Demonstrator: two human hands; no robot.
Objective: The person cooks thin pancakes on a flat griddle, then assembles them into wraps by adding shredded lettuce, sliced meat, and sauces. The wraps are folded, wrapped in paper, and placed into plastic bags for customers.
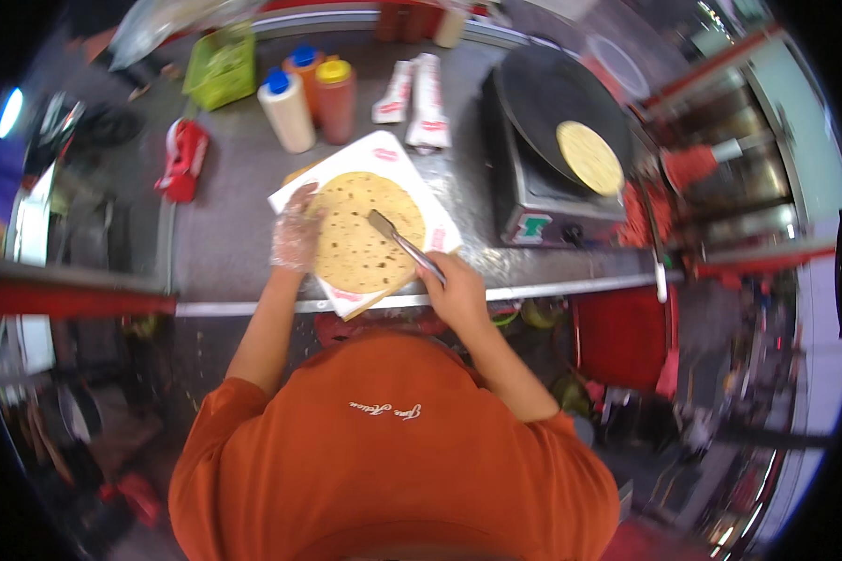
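On bench [225, 248]: flatbread [354, 248] apparently steadied at its left edge by left hand [296, 232], grip indeterminable; utensil [412, 250] over it clamped in right hand [457, 286].

Food stall or small snack-shop kitchen; which of two, cannot tell. Signs: metal counter [223, 238]; round black griddle [544, 103] on boxy metal base [531, 198], flatbread [589, 159] lying on it; second flatbread [354, 252] on printed white paper [370, 152] near counter's front edge; squeeze bottles [335, 110], blue and yellow caps [333, 70], standing together; printed paper sleeves [428, 105] nearby; green basket [223, 75]; clear plastic glove [294, 245] on worker's left hand [297, 224].
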